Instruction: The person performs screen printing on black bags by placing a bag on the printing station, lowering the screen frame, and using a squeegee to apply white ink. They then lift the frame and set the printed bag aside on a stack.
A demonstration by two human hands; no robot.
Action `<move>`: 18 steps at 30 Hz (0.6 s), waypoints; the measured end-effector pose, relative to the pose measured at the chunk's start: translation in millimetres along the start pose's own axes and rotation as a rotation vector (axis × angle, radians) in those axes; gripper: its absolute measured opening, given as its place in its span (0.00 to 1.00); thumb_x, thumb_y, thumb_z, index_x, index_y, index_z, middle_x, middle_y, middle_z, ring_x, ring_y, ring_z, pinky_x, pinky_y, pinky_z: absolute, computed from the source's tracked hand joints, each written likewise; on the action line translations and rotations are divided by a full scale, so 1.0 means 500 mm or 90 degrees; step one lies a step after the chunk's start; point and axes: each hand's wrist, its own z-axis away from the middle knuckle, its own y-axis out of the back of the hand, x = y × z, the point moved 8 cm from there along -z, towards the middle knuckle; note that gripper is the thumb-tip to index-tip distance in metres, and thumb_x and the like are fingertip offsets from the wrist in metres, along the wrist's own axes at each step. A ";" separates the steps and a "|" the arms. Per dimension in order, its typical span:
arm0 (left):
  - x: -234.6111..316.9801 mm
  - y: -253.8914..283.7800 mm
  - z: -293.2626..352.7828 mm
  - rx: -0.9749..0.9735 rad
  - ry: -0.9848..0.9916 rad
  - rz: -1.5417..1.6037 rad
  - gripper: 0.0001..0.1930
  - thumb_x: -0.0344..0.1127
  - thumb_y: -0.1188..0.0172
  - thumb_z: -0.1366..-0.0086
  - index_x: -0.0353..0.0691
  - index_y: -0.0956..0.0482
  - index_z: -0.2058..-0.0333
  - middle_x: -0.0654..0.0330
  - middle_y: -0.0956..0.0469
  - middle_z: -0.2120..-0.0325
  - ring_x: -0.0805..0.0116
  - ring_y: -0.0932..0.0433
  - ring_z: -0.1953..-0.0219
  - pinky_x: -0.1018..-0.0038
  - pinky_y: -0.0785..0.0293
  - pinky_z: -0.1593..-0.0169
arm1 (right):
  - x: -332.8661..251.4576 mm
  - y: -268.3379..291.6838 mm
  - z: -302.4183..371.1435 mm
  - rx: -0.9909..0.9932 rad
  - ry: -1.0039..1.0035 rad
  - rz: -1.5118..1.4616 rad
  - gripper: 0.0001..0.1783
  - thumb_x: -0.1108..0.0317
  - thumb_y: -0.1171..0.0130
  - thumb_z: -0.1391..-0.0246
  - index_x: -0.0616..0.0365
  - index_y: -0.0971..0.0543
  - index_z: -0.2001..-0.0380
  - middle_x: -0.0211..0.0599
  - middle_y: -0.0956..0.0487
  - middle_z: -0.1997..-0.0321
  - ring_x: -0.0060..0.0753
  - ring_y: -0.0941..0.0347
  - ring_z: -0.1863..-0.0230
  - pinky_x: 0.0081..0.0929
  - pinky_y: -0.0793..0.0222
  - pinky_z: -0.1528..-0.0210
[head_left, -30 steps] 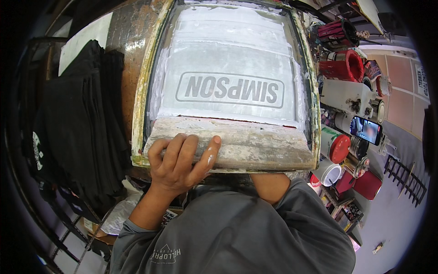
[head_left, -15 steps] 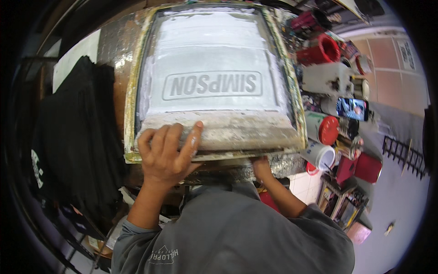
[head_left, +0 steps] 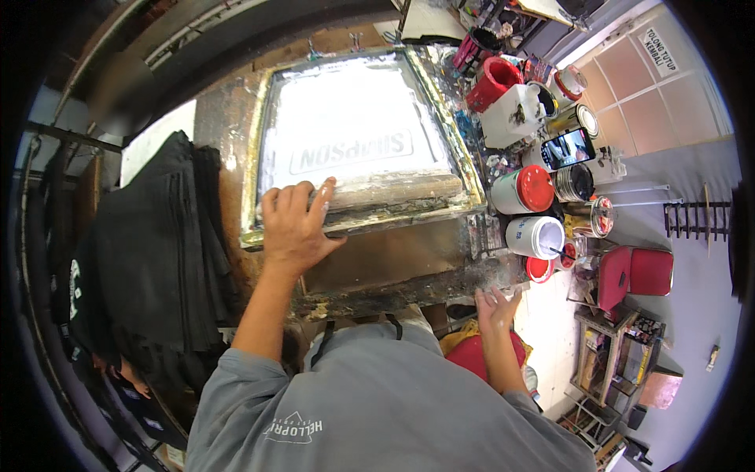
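Observation:
A screen-printing frame [head_left: 256, 169] stands over the worktable, its mesh coated with white ink [head_left: 346, 110] around faint lettering. Across the mesh's near end rests a wooden squeegee [head_left: 393, 191]. My left hand [head_left: 295, 224] grips the frame's near left corner, with the fingers over the squeegee's left end and the thumb at the near rail. A brown board [head_left: 385, 256] shows below that rail. My right hand [head_left: 495, 311] is off to the right by the table's front edge, palm up, fingers apart, with nothing in it.
Black garments [head_left: 149, 252] hang in a thick stack on the left. Ink tubs crowd the right side, among them a red-lidded tub [head_left: 535, 189] and a white tub [head_left: 536, 236]. A phone [head_left: 568, 149] stands among them. A red chair [head_left: 617, 275] is farther right.
My right hand has come away from below the frame's near edge and moved right, opening. My left hand keeps its hold. The view has shifted, showing more of the table's front.

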 end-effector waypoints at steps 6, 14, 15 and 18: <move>-0.002 0.010 0.005 0.007 -0.003 -0.023 0.59 0.56 0.17 0.69 0.50 0.29 0.33 0.61 0.28 0.60 0.61 0.28 0.56 0.56 0.37 0.43 | -0.115 -0.517 0.485 -0.412 0.909 0.859 0.28 0.58 0.42 0.36 0.61 0.29 0.37 0.50 0.27 0.39 0.50 0.34 0.35 0.51 0.44 0.29; -0.056 0.200 -0.126 0.096 -0.008 -0.034 0.58 0.62 0.24 0.57 0.52 0.39 0.27 0.59 0.25 0.57 0.58 0.25 0.51 0.52 0.38 0.38 | -0.018 -0.960 0.610 -0.418 1.351 0.923 0.28 0.41 0.39 0.43 0.57 0.20 0.58 0.40 0.21 0.58 0.44 0.28 0.52 0.52 0.40 0.47; -0.061 0.250 -0.116 0.176 -0.025 -0.045 0.56 0.59 0.24 0.55 0.52 0.39 0.28 0.58 0.24 0.56 0.56 0.25 0.50 0.52 0.37 0.37 | -0.029 -0.989 0.638 -0.441 1.361 0.890 0.27 0.41 0.39 0.42 0.57 0.19 0.60 0.40 0.21 0.61 0.44 0.28 0.54 0.51 0.39 0.48; -0.146 0.271 -0.010 0.346 -0.020 0.012 0.46 0.52 0.26 0.47 0.48 0.33 0.31 0.53 0.20 0.53 0.52 0.23 0.47 0.52 0.32 0.37 | -0.084 -1.052 0.648 -0.388 1.376 0.914 0.30 0.39 0.46 0.36 0.59 0.19 0.61 0.42 0.19 0.61 0.46 0.25 0.55 0.47 0.38 0.48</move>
